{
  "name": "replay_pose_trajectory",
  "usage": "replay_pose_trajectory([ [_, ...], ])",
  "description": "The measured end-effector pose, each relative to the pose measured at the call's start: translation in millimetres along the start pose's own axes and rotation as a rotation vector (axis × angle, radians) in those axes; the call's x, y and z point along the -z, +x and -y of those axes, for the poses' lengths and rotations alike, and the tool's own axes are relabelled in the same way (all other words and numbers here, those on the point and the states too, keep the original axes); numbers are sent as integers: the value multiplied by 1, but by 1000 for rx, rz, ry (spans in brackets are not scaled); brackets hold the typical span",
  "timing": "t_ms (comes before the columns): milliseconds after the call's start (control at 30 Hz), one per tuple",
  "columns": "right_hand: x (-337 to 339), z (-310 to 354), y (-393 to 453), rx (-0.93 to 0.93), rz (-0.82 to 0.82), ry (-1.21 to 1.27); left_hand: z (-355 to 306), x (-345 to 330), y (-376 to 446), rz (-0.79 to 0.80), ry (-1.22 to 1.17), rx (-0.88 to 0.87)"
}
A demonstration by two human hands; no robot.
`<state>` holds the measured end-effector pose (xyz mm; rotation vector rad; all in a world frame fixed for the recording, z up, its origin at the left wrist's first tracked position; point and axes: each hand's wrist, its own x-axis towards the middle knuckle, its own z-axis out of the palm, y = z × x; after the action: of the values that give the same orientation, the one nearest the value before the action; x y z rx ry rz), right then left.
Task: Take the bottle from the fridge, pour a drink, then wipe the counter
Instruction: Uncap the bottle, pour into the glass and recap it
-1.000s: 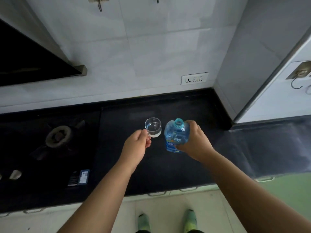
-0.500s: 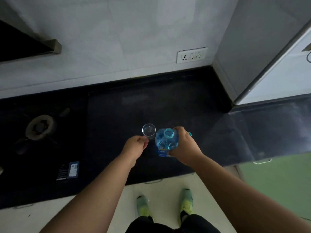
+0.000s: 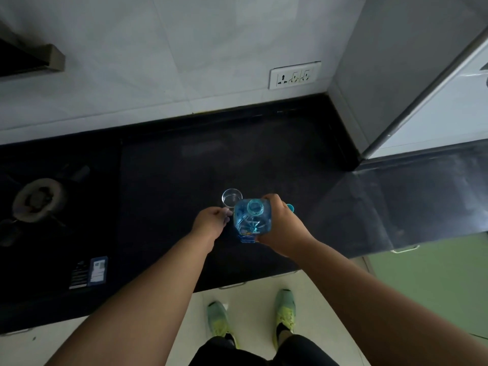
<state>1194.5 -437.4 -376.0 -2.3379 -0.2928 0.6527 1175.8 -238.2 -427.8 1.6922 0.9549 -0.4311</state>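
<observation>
Right hand (image 3: pixel 282 225) grip wraps bottle (image 3: pixel 252 220); left hand (image 3: pixel 211 223) pinches glass (image 3: pixel 231 198).

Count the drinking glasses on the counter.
1. The glass stands on the black counter, held by the left hand, just left of the bottle gripped by the right hand.

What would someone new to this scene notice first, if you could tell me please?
Most striking is the open blue bottle, gripped by the right hand over the middle of the black counter. Just left of it stands a small clear glass, held by the left hand. A gas burner sits far left.
</observation>
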Motion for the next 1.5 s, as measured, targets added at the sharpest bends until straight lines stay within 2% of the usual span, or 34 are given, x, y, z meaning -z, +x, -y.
replay_pose_trajectory([
  [267,-1,-4,2,-8,7,-32,-1,-5,8,-70,97,-20],
  [367,1,-7,3,-7,19,-51,-2,-3,7,-107,43,28],
  [433,4,-10,3,6,51,-90,-6,1,1,-113,117,4],
  [500,10,-14,3,20,112,-149,-10,9,-5,-176,288,-89],
  [567,21,-19,4,1,171,-208,-12,19,-19,-175,383,-232],
  [667,33,-31,15,-72,142,-270,-20,32,-51,4,475,-468],
  [800,28,-49,36,-136,95,-320,-29,38,-81,241,729,-554],
  [900,12,-66,49,-158,139,-368,-31,29,-81,209,750,-632],
  [1000,-2,-80,52,-178,156,-410,-26,15,-77,68,728,-748],
  [1100,-9,-86,49,-195,77,-346,-19,5,-76,-43,688,-786],
  [1267,-8,-89,42,-186,-73,-222,-18,1,-78,-45,635,-754],
  [1433,25,-62,31,-186,-306,97,-19,-6,-82,-117,638,-749],
  [1500,45,-43,21,-158,-343,184,-19,-9,-82,-133,624,-762],
])
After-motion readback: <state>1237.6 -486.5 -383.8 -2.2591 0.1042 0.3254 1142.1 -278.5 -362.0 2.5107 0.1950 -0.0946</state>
